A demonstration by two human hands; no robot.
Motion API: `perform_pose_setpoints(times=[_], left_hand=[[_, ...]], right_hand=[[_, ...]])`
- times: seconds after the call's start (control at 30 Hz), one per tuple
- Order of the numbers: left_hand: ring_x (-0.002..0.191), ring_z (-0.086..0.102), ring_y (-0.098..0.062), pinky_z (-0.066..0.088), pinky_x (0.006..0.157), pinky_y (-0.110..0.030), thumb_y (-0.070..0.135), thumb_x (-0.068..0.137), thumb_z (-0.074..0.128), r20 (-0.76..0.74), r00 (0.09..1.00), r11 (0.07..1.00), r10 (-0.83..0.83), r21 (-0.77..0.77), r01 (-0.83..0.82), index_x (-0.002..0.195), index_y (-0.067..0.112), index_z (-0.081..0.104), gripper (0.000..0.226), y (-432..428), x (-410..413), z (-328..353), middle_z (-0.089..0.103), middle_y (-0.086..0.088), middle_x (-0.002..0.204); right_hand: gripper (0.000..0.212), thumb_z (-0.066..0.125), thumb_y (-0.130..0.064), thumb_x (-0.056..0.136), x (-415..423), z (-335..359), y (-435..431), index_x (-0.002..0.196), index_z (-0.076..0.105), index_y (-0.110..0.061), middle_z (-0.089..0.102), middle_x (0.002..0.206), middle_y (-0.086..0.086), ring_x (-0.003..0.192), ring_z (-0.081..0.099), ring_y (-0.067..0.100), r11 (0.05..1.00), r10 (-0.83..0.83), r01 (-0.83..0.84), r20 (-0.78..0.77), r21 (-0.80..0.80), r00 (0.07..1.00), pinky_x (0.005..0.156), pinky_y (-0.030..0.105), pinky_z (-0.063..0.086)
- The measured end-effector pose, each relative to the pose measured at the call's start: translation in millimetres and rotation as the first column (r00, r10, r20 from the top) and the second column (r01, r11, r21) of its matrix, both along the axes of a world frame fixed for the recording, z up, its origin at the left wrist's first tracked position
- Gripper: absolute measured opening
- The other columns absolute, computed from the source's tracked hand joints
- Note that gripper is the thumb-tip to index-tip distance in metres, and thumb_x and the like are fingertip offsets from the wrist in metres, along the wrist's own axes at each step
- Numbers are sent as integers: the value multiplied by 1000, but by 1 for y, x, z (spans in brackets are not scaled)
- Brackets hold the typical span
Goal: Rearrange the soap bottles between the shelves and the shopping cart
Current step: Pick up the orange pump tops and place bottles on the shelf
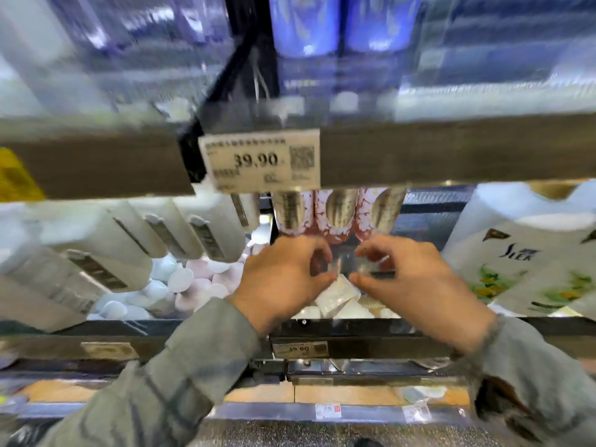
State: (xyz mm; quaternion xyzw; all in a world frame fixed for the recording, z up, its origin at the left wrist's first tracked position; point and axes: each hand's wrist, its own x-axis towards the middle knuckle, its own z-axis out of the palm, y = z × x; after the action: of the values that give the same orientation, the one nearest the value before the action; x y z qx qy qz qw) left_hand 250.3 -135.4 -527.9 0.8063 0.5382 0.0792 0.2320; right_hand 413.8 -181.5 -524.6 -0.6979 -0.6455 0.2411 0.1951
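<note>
Hands meet at a supermarket shelf: the left hand (283, 272) and the right hand (409, 279), both in grey-green sleeves (180, 366), are held close together just in front of three pink soap bottles (338, 217). The bottles stand side by side at the back of the middle shelf. Their upper parts are cut off by the brown shelf edge (451, 150) above, where a price tag (259, 162) reads 39.90.

Both hands are curled, thumb and fingers apart in a narrow C. Something glassy and blurred lies between them, and it cannot be told whether either hand grips it or touches the bottles.

Small white packets (335, 298) lie below the hands, partly hidden by them. Tilted white bottles (180, 230) fill the left of the shelf, their labels too smeared to read, above a heap of pale rounded items (180, 279). White pouches (522, 269) with green print sit at right, cropped by the frame. Two blue bottles (304, 24) stand on the shelf above with their tops out of view. A second price tag (300, 349) lower down is unreadable.
</note>
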Motion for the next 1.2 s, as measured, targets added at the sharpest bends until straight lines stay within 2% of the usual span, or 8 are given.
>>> perform_pose_setpoints(times=[0.2,0.33,0.47,0.63,0.73,0.87,1.0,1.2], left_hand=[[74,53,0,44,66,-21,49,82,65,-102,990,992,-94,-98,84,99,34,59,23,-34,-23,77,62,16,88],[88,60,-3,48,75,-25,52,83,62,-94,995,997,-46,-67,40,103,39,56,25,-53,-36,122,62,18,97],[86,55,4,45,73,-20,51,84,62,-54,999,1000,-4,-6,3,105,40,56,24,-69,-52,159,61,20,96],[88,57,-2,49,85,-31,52,81,64,-89,996,996,13,84,-5,97,39,58,22,-76,-61,213,61,21,89],[88,59,-4,52,83,-34,53,81,65,-86,996,992,15,127,-4,97,37,60,24,-76,-66,244,63,19,91],[84,59,-3,51,80,-35,51,81,66,-93,995,980,25,198,-6,95,34,62,23,-74,-70,279,64,17,90],[81,60,-2,52,80,-34,51,80,68,-79,993,974,83,219,-64,95,33,63,24,-68,-63,303,65,18,88],[82,60,-2,50,77,-30,51,79,68,-122,982,971,147,209,-119,94,33,62,24,-64,-51,318,67,17,92]], right_hand=[[22,63,-50,82,-13,80,-34,98,61,-35,59,93,-16,90,54,1,981,181,-178,40,-81,983,84,29,49],[20,63,-53,80,-15,123,-47,92,60,-37,58,87,-17,82,57,1,980,196,-194,53,-49,979,81,31,51],[18,66,-51,77,-19,157,-57,89,59,-40,61,86,-14,78,57,0,979,199,-202,74,35,977,76,27,52],[21,68,-49,76,-30,206,-60,92,61,-37,63,84,-13,76,57,1,958,259,-267,81,105,962,74,26,51],[18,69,-44,79,-33,234,-60,92,63,-32,64,80,-8,71,56,3,932,318,-329,88,154,944,68,22,47],[21,68,-48,79,-30,265,-57,94,61,-36,62,84,-12,76,59,2,909,360,-371,91,190,929,75,29,52],[23,66,-52,78,-16,290,-46,95,60,-39,60,86,-16,78,58,0,882,395,-415,128,223,910,75,25,51],[17,68,-46,78,0,315,-22,90,62,-36,64,86,-8,75,59,4,834,480,-500,140,235,866,70,22,49]])
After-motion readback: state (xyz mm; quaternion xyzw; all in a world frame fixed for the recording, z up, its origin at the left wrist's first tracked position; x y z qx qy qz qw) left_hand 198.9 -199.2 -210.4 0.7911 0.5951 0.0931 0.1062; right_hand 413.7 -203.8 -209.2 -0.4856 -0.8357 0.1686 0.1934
